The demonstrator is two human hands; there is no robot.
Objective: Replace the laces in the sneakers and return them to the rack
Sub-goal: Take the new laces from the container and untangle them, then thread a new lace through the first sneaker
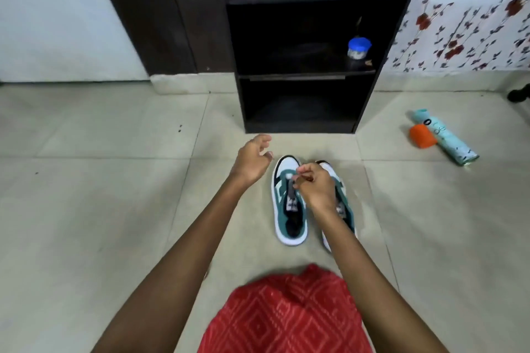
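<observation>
**Lacing under way, sneakers in front of the rack**

Head view: two teal-and-white sneakers stand side by side on the tiled floor (114,209), just near of the dark rack (301,100). Their long axes run near to far, with the toes toward the rack's bottom shelf.

The right hand (315,188) is closed over the throat of the left sneaker (289,209). Its fingertips pinch what looks like a lace end (299,171), though blur keeps me from being sure. Its forearm crosses the right sneaker (342,200) and hides much of it.

The left hand (252,160) hovers just left of that shoe's toe and a little farther off, fingers loosely curled and apparently holding nothing.

The eyelets lie to the right and near side of the left hand, so the right hand is the closer one for threading. I judge the lacing unfinished.

A blue-lidded jar (359,48) sits on a rack shelf. A teal umbrella (447,140) lies far right.
</observation>
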